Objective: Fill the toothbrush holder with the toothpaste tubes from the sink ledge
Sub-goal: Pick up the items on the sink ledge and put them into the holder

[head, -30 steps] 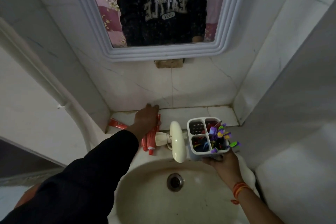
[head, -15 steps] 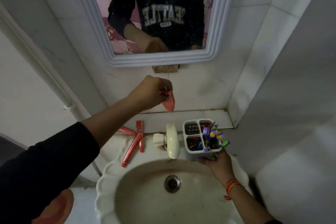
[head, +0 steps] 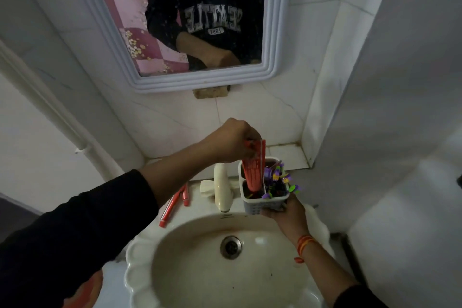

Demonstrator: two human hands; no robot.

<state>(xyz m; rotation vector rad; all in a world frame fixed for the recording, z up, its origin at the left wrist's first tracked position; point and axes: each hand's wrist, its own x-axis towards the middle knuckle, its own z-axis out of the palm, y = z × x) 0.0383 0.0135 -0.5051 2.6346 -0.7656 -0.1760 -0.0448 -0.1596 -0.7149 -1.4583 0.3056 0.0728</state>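
My left hand [head: 231,141] pinches the flat end of a red toothpaste tube [head: 253,175]. The tube hangs upright with its cap end down inside the front left compartment of the white toothbrush holder [head: 265,205]. My right hand [head: 285,215] grips the holder from below, over the right rim of the sink. Purple and green toothbrushes [head: 277,179] stand in its right compartments. Two more red toothpaste tubes [head: 173,202] lie on the sink ledge left of the tap, partly hidden by my left forearm.
A cream tap [head: 221,187] stands between the ledge tubes and the holder. Below is the scalloped basin [head: 225,277] with its drain [head: 231,246]. A tiled shelf [head: 285,155] runs behind the holder, a wall closes the right side, and a framed mirror [head: 175,20] hangs above.
My left hand picked a tube off the ledge, lifted it, then carried it right and down into the holder. The right hand kept holding the holder.
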